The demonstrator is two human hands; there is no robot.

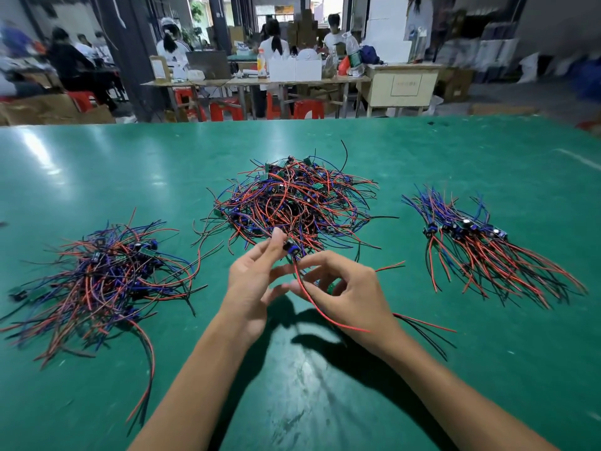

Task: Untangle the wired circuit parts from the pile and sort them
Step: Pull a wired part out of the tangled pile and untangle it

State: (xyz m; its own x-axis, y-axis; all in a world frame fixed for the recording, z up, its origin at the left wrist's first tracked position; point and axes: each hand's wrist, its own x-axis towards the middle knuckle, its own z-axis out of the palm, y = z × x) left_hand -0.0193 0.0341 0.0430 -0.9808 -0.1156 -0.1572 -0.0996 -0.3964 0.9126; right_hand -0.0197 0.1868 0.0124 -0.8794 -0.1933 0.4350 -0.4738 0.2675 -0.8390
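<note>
Three heaps of wired parts are being kept apart on the green table [97,164], with wide bare strips of mat being left between them and a broad open band being left along the near edge, where only the two forearms are lying. At the left, a loose heap [104,278] of red, blue and black leads is being spread flat, with one long red wire trailing toward the near edge. In the middle, the tangled pile [292,203] is being heaped highest, small green boards being shown near its top and stray wire ends sticking out on all sides.

Just in front of that pile, a wired part [289,247] is being pinched by the left hand [250,281], thumb and forefinger being closed on its dark body while the other fingers are being held loosely spread. Its red and black leads [320,312] are being run down past the right hand [344,291], whose curled fingers are being closed around them and around what looks like a small green board; the wire ends are trailing to the right, over the mat.

At the right, a sorted row [471,236] is being laid out with the dark bodies side by side and the leads combed toward the near right. Beyond the table's far edge, workbenches [253,81], red stools and seated people are being seen, blurred.
</note>
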